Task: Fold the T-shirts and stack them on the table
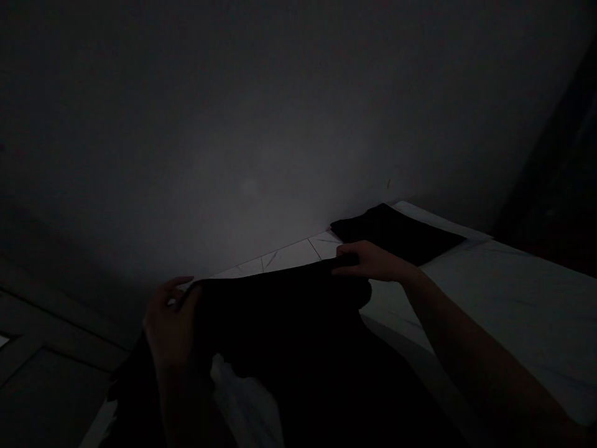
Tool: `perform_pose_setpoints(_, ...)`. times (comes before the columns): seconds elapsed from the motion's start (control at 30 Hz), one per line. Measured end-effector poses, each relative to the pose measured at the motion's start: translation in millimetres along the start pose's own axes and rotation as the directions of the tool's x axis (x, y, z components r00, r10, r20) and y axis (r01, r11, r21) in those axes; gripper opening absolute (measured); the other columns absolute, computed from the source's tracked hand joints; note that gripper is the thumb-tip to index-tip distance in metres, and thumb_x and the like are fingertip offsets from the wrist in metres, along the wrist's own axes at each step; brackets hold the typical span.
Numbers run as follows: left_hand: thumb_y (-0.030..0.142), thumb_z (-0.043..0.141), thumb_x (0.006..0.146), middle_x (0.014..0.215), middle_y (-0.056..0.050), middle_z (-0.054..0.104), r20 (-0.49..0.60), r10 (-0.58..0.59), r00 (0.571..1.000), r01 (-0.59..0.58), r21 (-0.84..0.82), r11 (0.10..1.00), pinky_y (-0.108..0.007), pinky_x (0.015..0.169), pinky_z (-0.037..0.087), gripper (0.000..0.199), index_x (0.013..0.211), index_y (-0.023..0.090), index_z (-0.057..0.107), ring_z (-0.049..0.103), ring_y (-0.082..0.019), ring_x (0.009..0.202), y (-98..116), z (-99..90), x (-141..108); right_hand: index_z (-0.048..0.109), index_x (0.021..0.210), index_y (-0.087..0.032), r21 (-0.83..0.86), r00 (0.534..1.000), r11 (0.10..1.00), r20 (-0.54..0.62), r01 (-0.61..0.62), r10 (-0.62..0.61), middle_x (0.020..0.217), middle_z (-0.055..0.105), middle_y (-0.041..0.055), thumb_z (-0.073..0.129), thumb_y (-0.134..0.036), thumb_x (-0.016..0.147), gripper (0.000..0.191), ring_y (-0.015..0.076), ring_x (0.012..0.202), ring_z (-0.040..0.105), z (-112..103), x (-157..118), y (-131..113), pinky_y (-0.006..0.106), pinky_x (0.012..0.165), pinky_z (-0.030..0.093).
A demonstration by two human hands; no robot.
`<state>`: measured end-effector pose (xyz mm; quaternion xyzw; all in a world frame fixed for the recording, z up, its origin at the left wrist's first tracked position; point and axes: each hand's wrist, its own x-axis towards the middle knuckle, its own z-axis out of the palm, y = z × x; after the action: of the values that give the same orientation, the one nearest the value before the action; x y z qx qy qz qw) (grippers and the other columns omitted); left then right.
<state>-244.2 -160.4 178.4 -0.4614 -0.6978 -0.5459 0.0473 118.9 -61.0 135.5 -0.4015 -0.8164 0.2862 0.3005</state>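
Black cloth (289, 323), soft and matte, sags between both hands, its long top edge running roughly left to right. Left hand (172, 326) has its fingers curled over the edge, gripping it; right hand (368, 261) pinches the other end. Farther right, a folded black piece (396, 233) lies on a white-sheeted bed (522, 311).

The person's right forearm (480, 354) is long, slim and bare, running unbroken from the lower right corner of the view to a narrow wrist and a slender right hand (368, 261) with tapering fingers (347, 250). The left hand (172, 317) is bare too, with long, thin fingers (175, 286), and the left forearm (184, 404) fades into deep shadow. The dim light hides any finer detail of the skin and nails.
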Motion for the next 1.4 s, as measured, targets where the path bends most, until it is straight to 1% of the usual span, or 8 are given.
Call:
perform_pose_setpoints(0.1,0.048,0.073,0.065,0.074,0.003,0.057,0.367,0.011,0.930,0.027,-0.097,0.995,-0.021,0.050,0.036,0.040,0.095,0.022,0.069,0.050,-0.011,0.056,17.9,15.6,-14.4,0.058,0.073,-0.021,0.086,0.996,0.996,-0.083,-0.013,0.020,0.074,0.063,0.0015,0.067,-0.044,0.074,0.025,0.0173,0.071,0.058,11.1,3.9,-8.7,0.028,0.063,0.044)
perform_pose_setpoints(0.2,0.045,0.066,0.075,0.077,0.001,0.062,0.664,0.137,0.735,0.011,-0.214,0.977,-0.020,0.049,0.034,0.028,0.091,0.022,0.072,0.051,-0.010,0.054,41.0,40.5,-42.7,0.058,0.078,-0.021,0.176,0.988,0.984,-0.152,-0.013,0.040,0.080,0.065,0.0015,0.066,-0.032,0.072,0.014,0.0177,0.076,0.060,28.0,6.5,-17.5,0.029,0.067,0.045)
perform_pose_setpoints(0.33,0.037,0.063,0.080,0.087,-0.003,0.069,0.799,0.272,0.537,0.009,-0.327,0.945,-0.025,0.065,0.045,0.022,0.093,0.024,0.074,0.062,-0.017,0.076,60.6,73.6,-82.4,0.059,0.081,-0.021,0.307,0.995,0.951,-0.091,-0.021,0.051,0.078,0.064,-0.0006,0.059,-0.018,0.069,0.013,0.0162,0.075,0.060,48.1,4.9,-30.8,0.028,0.067,0.046)
perform_pose_setpoints(0.63,0.050,0.079,0.067,0.093,-0.005,0.070,0.784,0.058,0.618,0.505,-0.452,0.735,-0.027,0.070,0.050,0.048,0.099,0.017,0.065,0.065,-0.019,0.079,49.6,97.7,-87.5,0.061,0.118,-0.023,0.506,0.993,0.858,0.032,0.084,-0.115,0.109,0.066,0.0043,0.079,-0.027,0.068,0.053,0.0188,0.097,0.063,53.0,-5.3,-42.5,0.034,0.087,0.050)
perform_pose_setpoints(0.8,0.044,0.084,0.064,0.078,-0.002,0.068,0.828,0.001,0.561,0.709,-0.481,0.516,-0.025,0.068,0.049,0.043,0.091,0.016,0.065,0.065,-0.016,0.070,48.7,96.3,-85.1,0.062,0.114,-0.022,0.519,0.985,0.845,0.030,0.132,-0.172,0.097,0.067,0.0029,0.071,-0.025,0.075,0.040,0.0147,0.084,0.063,59.0,-6.9,-47.4,0.031,0.078,0.052)
perform_pose_setpoints(0.93,0.040,0.086,0.063,0.071,0.000,0.067,0.822,-0.052,0.568,0.730,-0.473,0.494,-0.021,0.061,0.047,0.040,0.090,0.016,0.067,0.061,-0.011,0.060,50.8,91.6,-81.8,0.062,0.097,-0.020,0.386,0.993,0.919,-0.109,0.077,-0.038,0.080,0.063,0.0001,0.066,-0.034,0.080,0.022,0.0126,0.070,0.059,53.5,-9.3,-55.4,0.027,0.067,0.049)
perform_pose_setpoints(1.17,0.042,0.087,0.059,0.083,-0.006,0.075,0.778,-0.019,0.628,0.635,-0.498,0.590,-0.027,0.069,0.053,0.064,0.115,0.017,0.067,0.069,-0.018,0.071,56.4,87.7,-84.3,0.060,0.093,-0.022,-0.025,0.980,0.982,-0.075,-0.188,0.186,0.084,0.069,0.0069,0.075,-0.059,0.069,0.047,0.0235,0.074,0.063,67.0,-18.5,-73.7,0.031,0.060,0.041)
perform_pose_setpoints(1.4,0.042,0.084,0.061,0.081,-0.006,0.076,0.728,-0.079,0.681,0.590,-0.482,0.648,-0.026,0.064,0.053,0.068,0.121,0.016,0.065,0.069,-0.018,0.069,59.9,78.2,-82.6,0.059,0.092,-0.021,-0.037,0.979,0.994,-0.180,-0.102,0.094,0.089,0.070,0.0071,0.056,-0.022,0.082,0.010,0.0205,0.077,0.063,65.7,-8.1,-51.3,0.032,0.067,0.044)
